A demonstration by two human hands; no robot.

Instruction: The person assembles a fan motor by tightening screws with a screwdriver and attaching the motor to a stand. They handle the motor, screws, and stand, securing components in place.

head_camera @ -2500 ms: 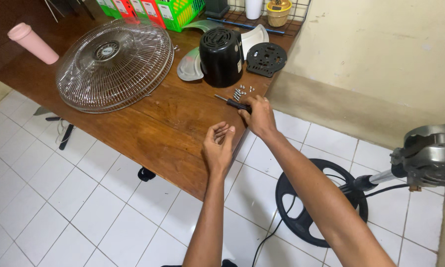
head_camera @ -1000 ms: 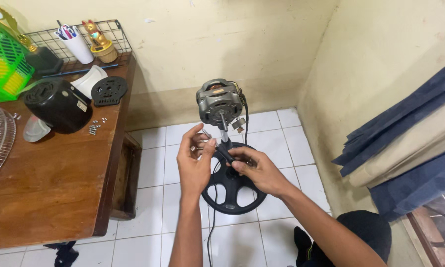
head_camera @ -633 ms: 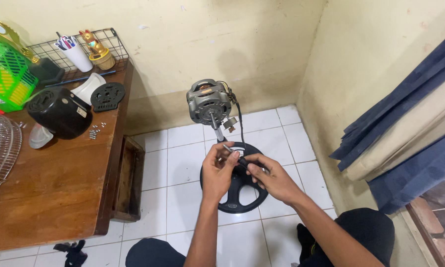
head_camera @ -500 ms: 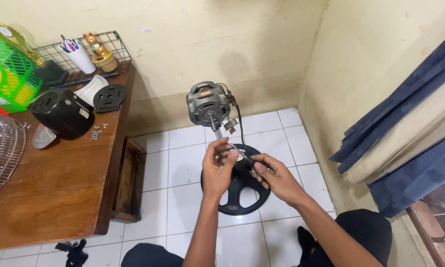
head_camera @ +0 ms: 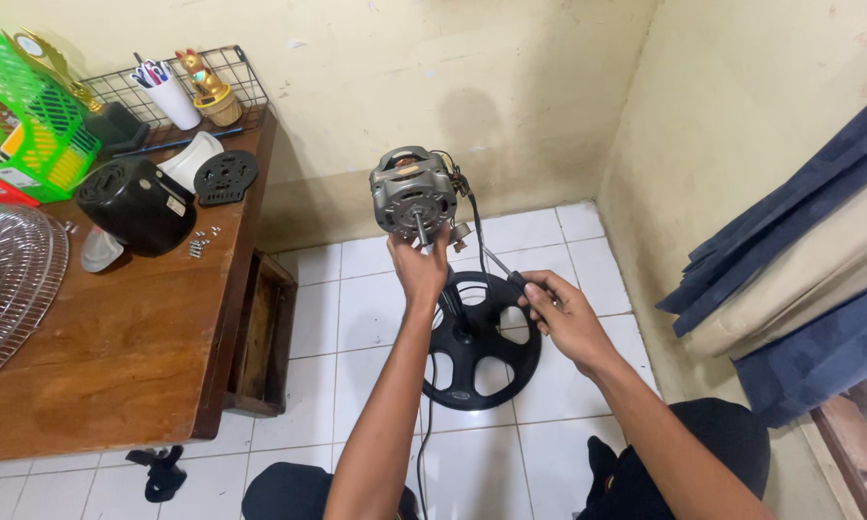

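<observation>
**Person's body, head view**

Two bare forearms enter from the bottom edge, no sleeves visible on either. Left hand (head_camera: pixel 420 270) and right hand (head_camera: pixel 561 313) are both ungloved; no watch, ring or wristband shows on wrists or fingers. Below the arms, dark clothing: black fabric over the right knee (head_camera: pixel 718 448) at lower right, and another black-clothed knee (head_camera: pixel 284 491) at the bottom centre-left. The fabric looks plain and matte, no pattern or marking discernible. Feet and torso are out of view.
</observation>
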